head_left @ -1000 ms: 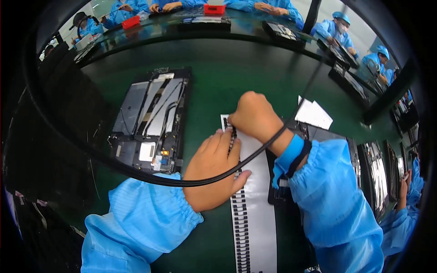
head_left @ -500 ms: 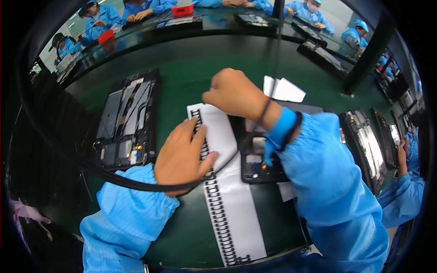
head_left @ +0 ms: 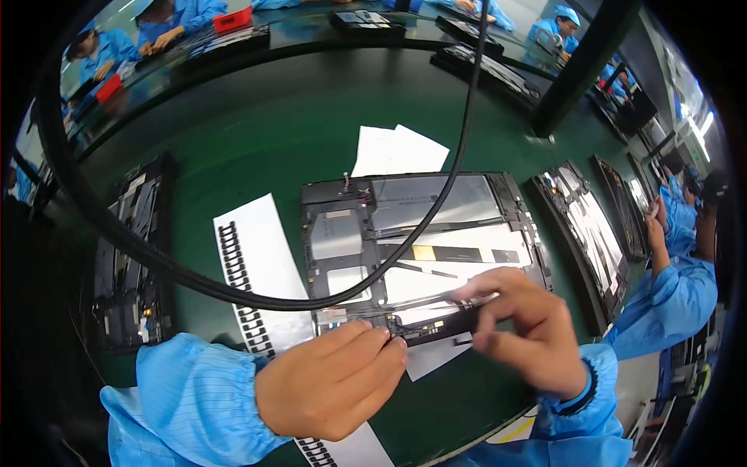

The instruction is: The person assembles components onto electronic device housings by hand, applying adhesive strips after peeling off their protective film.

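Note:
An opened tablet-like device (head_left: 428,202) lies before me, its grey battery, boards and flat cables exposed. At its near edge is my left hand (head_left: 334,381), fingers pressed together; the thumb and anything pinched there are hidden. My right hand (head_left: 537,331) hovers over the near right part, slightly blurred, forefinger and thumb apart. A small dark piece (head_left: 463,341) shows by the thumb tip; whether it is held I cannot tell. Left of the device, partly under my left forearm, runs a white sheet (head_left: 268,241) with a row of black die-cut pieces (head_left: 233,253).
Another opened device (head_left: 132,249) lies at the left, and more (head_left: 580,233) stand at the right. White papers (head_left: 397,148) lie behind mine. A black cable (head_left: 257,300) loops across the view. A dark post (head_left: 583,70) rises at the back right. Co-workers (head_left: 661,272) in blue sit around.
Both hands have left the white sheet and come to the device's near edge. My view has turned right, so the device now sits in the middle.

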Tool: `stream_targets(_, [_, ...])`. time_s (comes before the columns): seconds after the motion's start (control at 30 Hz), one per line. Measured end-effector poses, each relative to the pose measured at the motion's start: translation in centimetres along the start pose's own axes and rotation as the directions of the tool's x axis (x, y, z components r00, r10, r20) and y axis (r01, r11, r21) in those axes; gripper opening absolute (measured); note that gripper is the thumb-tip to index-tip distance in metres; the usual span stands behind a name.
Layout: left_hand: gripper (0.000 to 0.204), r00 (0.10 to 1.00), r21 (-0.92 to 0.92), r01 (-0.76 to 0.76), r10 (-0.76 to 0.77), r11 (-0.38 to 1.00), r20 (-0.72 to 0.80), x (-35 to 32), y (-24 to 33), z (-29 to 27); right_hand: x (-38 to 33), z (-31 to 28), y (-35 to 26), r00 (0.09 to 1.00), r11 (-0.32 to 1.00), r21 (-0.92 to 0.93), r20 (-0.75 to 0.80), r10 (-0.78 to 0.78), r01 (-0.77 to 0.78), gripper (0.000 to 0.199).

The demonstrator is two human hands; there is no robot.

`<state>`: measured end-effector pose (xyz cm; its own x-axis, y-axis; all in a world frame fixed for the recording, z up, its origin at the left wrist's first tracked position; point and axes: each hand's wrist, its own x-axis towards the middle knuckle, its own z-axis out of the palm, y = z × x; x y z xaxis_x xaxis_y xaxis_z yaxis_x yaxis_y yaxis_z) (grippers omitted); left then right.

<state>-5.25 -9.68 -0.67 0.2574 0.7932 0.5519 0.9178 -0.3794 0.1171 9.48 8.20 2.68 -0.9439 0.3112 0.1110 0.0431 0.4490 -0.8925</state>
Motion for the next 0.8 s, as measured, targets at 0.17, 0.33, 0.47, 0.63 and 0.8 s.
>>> stream_targets(0.17, [0.025,1.000,-0.029,-0.016,0.017,0.999,0.025,-0.1,-0.5,1.2,0.6,1.8,1.1,0.996,0.985,-0.146,0.013,-0.090,0.091,0.008])
stream_targets(0.33, [0.021,0.995,-0.033,0.064,-0.061,0.997,0.080,0.0,0.0,0.4,0.7,1.9,0.6,1.000,0.998,-0.069,-0.009,0.013,-0.014,0.007])
stream_targets(0.47, [0.019,0.996,-0.014,0.071,-0.070,0.997,0.048,-0.2,0.1,0.7,1.1,1.8,0.7,1.000,0.997,-0.082,0.007,-0.008,0.009,0.009])
stream_targets(0.63, [0.018,0.993,0.043,0.096,-0.099,0.994,0.061,-0.3,0.4,0.7,1.3,1.8,0.6,0.999,0.985,-0.171,0.037,-0.015,0.021,0.008])
stream_targets(0.8, [0.017,0.990,0.047,0.099,-0.103,0.994,0.095,0.0,0.5,0.5,1.0,2.0,0.5,1.000,0.980,-0.198,0.009,-0.022,0.024,0.007])
